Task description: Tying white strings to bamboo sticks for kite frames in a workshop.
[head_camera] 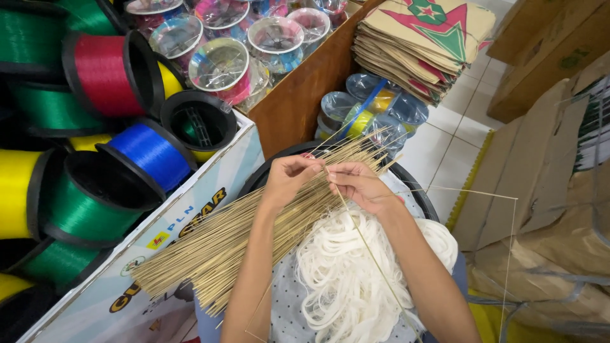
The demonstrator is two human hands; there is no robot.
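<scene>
Left hand (289, 181) pinches thin sticks between thumb and fingers, closed on the upper part of a long bundle of pale straw-coloured bamboo sticks (238, 238) that slants from the lower left up toward the right across the person's lap. At the far left lie large spools of bright thread, green (82, 206), red (101, 73), blue (151, 152) and yellow (16, 190), with black flanges, piled behind the printed edge of a white cardboard box (190, 219). Above them, clear plastic reels (219, 63) fill a brown wooden bin (298, 95). Right hand (359, 184), just beside the left and touching the same sticks, grips with fingers curled; a single thin stick (375, 260) runs from it down toward the lower edge. Under both forearms rests a heap of white looped cord (356, 273), on the spotted cloth of the lap. Further right, a stack of folded tan paper kites (422, 44) sits at the top, and brown cardboard boxes (546, 190) stand along the right edge of the white tiled floor (445, 152).
</scene>
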